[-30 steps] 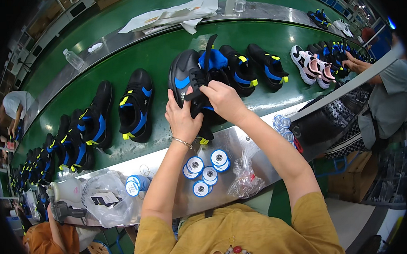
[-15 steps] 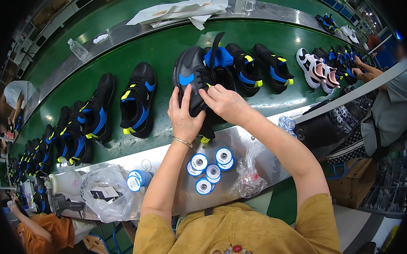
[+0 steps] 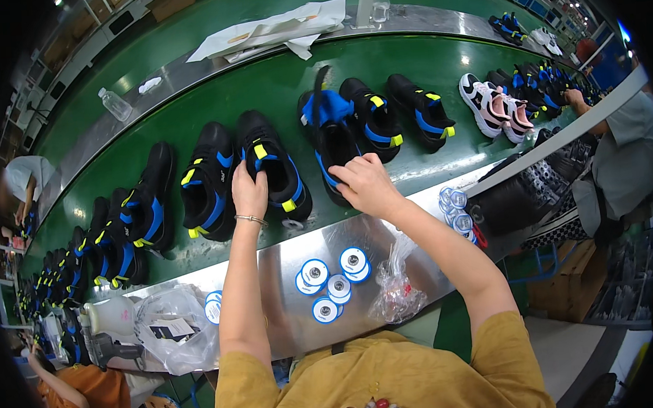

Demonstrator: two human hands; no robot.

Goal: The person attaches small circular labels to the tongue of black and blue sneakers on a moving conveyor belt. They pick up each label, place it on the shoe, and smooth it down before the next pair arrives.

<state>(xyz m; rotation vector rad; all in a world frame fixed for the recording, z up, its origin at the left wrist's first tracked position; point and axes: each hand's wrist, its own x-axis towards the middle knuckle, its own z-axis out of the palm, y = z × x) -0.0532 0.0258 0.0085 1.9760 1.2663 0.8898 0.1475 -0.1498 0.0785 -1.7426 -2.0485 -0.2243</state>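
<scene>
One shoe (image 3: 276, 162) in left hand (image 3: 250, 193); another (image 3: 336, 146), right hand (image 3: 370, 185).

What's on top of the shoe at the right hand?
A blue flap lies over the front of the shoe, with a black strap rising across it. Whatever is under the flap is covered, and the right hand hides part of the heel.
</scene>
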